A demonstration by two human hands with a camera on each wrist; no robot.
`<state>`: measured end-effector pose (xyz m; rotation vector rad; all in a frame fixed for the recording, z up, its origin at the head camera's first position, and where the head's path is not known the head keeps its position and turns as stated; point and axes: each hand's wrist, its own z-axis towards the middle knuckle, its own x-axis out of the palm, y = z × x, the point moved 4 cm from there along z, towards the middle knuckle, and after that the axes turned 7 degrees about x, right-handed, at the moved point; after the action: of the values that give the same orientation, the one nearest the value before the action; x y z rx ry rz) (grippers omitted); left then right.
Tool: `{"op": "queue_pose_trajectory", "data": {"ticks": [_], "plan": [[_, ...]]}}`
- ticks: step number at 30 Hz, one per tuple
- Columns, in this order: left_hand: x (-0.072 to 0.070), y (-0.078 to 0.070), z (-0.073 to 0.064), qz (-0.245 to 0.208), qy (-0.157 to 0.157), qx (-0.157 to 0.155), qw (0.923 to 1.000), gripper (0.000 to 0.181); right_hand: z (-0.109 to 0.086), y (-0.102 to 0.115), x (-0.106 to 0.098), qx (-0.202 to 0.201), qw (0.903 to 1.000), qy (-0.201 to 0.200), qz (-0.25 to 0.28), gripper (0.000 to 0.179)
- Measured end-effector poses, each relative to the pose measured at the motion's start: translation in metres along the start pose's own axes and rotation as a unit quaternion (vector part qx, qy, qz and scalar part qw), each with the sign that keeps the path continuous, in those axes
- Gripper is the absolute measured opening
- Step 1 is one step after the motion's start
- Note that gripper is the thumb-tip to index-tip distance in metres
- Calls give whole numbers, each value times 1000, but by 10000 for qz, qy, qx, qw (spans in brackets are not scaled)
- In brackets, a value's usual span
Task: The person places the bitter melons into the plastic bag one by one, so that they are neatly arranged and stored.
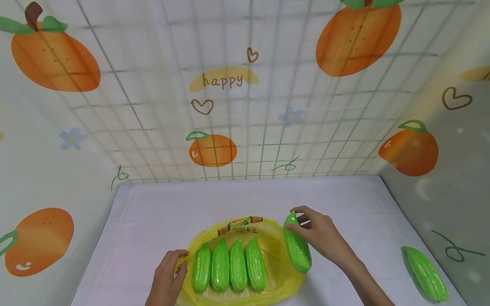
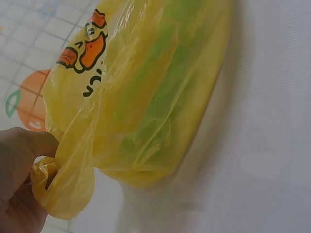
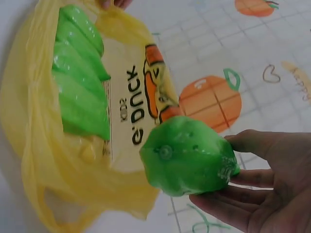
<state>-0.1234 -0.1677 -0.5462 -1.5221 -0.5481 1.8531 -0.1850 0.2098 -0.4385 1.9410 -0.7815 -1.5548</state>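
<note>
A yellow plastic bag [image 1: 279, 248] with a printed duck lies open on the table, and several glossy green ridged vegetables [image 1: 220, 265] stand side by side in it. My left hand [image 1: 168, 272] grips the bag's handle [image 2: 73, 189] at its left side, the plastic bunched between thumb and fingers. Over the bag's right rim, my right hand [image 1: 319, 231] holds another green ridged vegetable [image 1: 297, 246] by its upper, narrower end. In the right wrist view its blunt end faces the camera, with fingers and thumb around the far end.
One more green vegetable [image 1: 425, 274] lies at the right edge of the white table [image 1: 153, 212]. Cloth walls [image 1: 268, 127] printed with oranges and grid lines rise at the back and on both sides. The bag's other handle [image 3: 63, 213] hangs loose on the right.
</note>
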Motion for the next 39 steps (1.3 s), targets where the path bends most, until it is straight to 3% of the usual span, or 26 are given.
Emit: {"op": "queue_pose_trajectory", "data": {"ticks": [8, 19, 31, 39], "plan": [[0, -2, 1, 0, -13, 50, 10000, 24, -1, 15, 24, -95, 9995, 265, 173, 40], [-1, -4, 2, 59, 13, 0, 10000, 22, 1, 19, 63, -451, 9970, 624, -40, 42], [-1, -4, 1, 79, -41, 96, 9999, 22, 7, 7, 94, -563, 9939, 214, -921, 45], [-1, -2, 1, 31, 79, -33, 10000, 22, 11, -5, 106, -554, 9894, 137, -1339, 42]]}}
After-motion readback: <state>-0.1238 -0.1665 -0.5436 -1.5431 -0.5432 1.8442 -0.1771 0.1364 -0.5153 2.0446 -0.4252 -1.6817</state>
